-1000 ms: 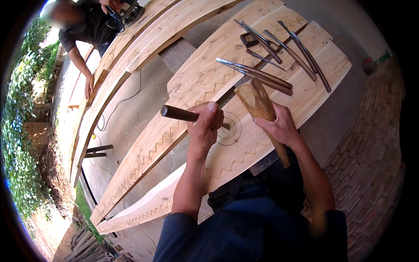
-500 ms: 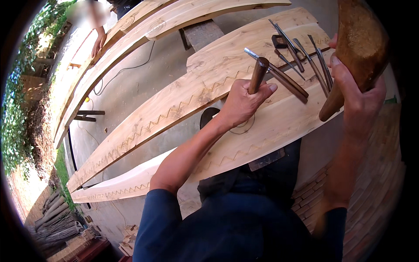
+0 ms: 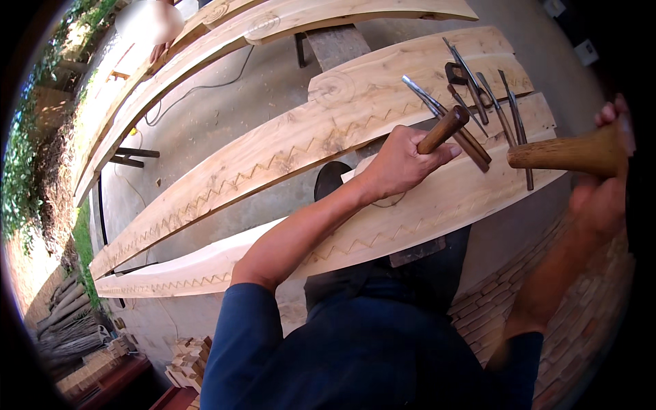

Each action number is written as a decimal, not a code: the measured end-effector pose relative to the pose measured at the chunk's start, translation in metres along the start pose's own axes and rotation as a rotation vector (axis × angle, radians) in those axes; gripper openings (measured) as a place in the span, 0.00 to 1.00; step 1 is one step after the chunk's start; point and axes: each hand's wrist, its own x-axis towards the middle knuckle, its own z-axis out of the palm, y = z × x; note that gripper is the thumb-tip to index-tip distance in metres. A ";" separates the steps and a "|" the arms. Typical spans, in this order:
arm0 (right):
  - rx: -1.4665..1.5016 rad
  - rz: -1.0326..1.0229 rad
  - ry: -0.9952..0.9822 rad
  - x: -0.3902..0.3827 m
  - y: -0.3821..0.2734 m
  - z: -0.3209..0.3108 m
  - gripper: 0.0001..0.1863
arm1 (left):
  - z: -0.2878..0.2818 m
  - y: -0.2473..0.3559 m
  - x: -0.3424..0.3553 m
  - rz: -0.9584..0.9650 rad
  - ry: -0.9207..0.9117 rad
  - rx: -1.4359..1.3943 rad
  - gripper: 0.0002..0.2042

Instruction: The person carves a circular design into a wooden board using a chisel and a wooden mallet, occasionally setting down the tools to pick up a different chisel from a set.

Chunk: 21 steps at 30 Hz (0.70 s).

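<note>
My left hand (image 3: 400,164) is closed round a chisel, its dark wooden handle (image 3: 444,128) poking up out of the fist and tilted to the right. The blade is hidden below the hand, over a pale carved plank (image 3: 383,236). At the right edge, my right hand (image 3: 601,198) grips a wooden mallet (image 3: 570,154) whose narrow end points left; the rest of it runs off into the dark rim. Just beyond my left hand, more chisels (image 3: 471,147) with wooden handles lie on the planks.
A second plank (image 3: 273,160) with a zigzag line lies beyond the first. Several slim tools (image 3: 502,113) and a small dark saw-like handle (image 3: 456,72) rest on it. Farther off are long curved beams (image 3: 184,61), with a person's hand (image 3: 160,51). Wood blocks (image 3: 188,362) are stacked lower left.
My right hand has swung outward to the right, and the mallet has turned from upright to nearly level. The chisel handle in my left hand now leans further right. The view has shifted slightly.
</note>
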 end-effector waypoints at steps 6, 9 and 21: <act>-0.666 -0.346 -0.254 -0.020 -0.002 0.063 0.37 | -0.013 -0.006 -0.016 0.009 0.014 0.024 0.23; 0.138 0.141 0.038 -0.002 0.005 -0.009 0.26 | 0.003 -0.001 -0.003 0.021 -0.035 -0.021 0.26; 0.178 0.166 0.142 -0.040 0.000 0.031 0.26 | 0.011 -0.011 -0.002 0.157 0.058 -0.085 0.25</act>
